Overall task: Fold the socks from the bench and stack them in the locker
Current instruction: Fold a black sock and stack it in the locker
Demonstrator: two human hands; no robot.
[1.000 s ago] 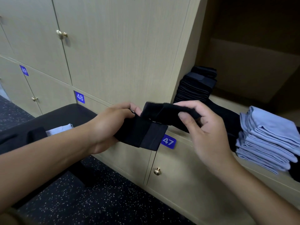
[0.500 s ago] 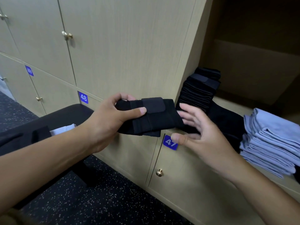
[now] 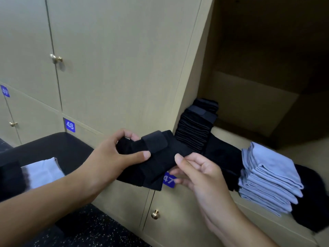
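Both hands held one folded black fabric sock [image 3: 156, 157] in front of the open beige wooden locker [image 3: 249, 107]: the left hand [image 3: 110, 155] gripped it, thumb on top, while the right hand [image 3: 197, 168] pinched its right edge. Inside stood two stacks, one of black socks [image 3: 195, 129] and one of light-blue socks [image 3: 268, 179]. One white cloth [image 3: 42, 171] lay on the black padded bench [image 3: 58, 148].
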